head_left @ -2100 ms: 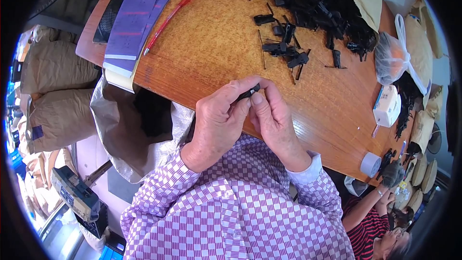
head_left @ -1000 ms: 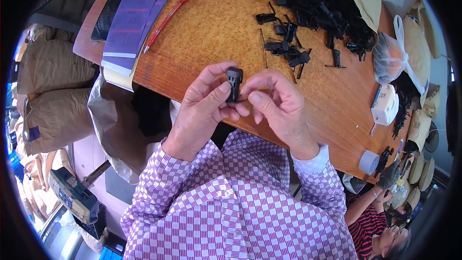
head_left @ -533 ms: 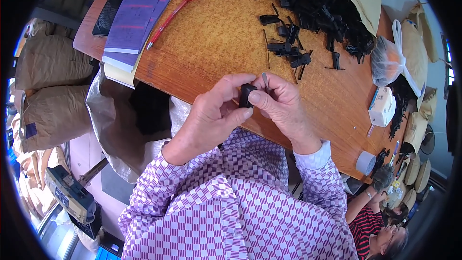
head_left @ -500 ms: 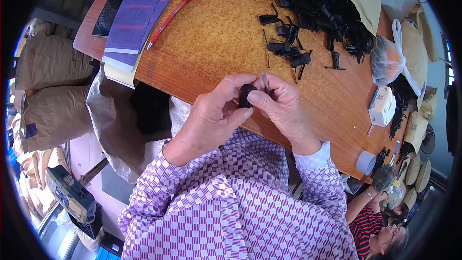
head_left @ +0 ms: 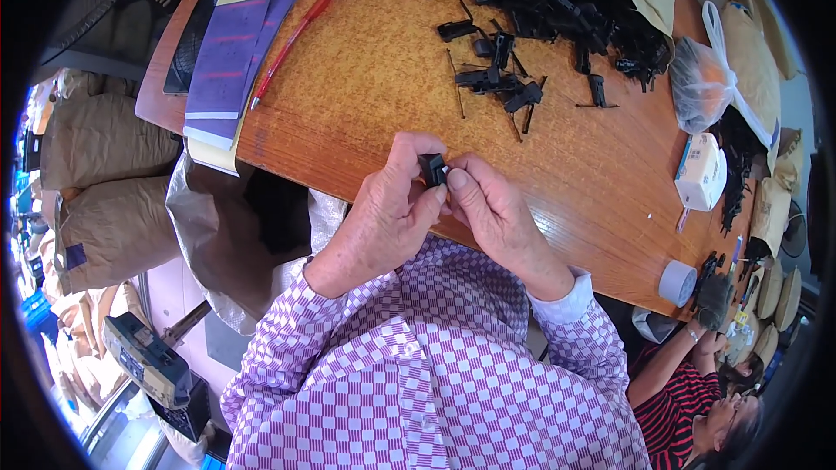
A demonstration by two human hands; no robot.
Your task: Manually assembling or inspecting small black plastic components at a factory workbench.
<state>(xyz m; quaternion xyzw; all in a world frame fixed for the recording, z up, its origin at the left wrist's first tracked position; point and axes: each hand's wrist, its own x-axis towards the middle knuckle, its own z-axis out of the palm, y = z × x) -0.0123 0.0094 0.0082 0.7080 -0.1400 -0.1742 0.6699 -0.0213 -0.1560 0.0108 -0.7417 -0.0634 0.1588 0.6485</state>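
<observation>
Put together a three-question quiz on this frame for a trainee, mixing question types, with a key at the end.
1. True or false: the red pen lies to the right of the purple papers.

2. Multiple choice: what is pinched between the thumb and index finger of the left hand?
A) a roll of tape
B) a small black part
C) a white box

3. Short answer: what kind of container, at the right of the picture, shows something orange through its side?

Key: 1. True. 2. B. 3. A clear plastic bag.
</observation>
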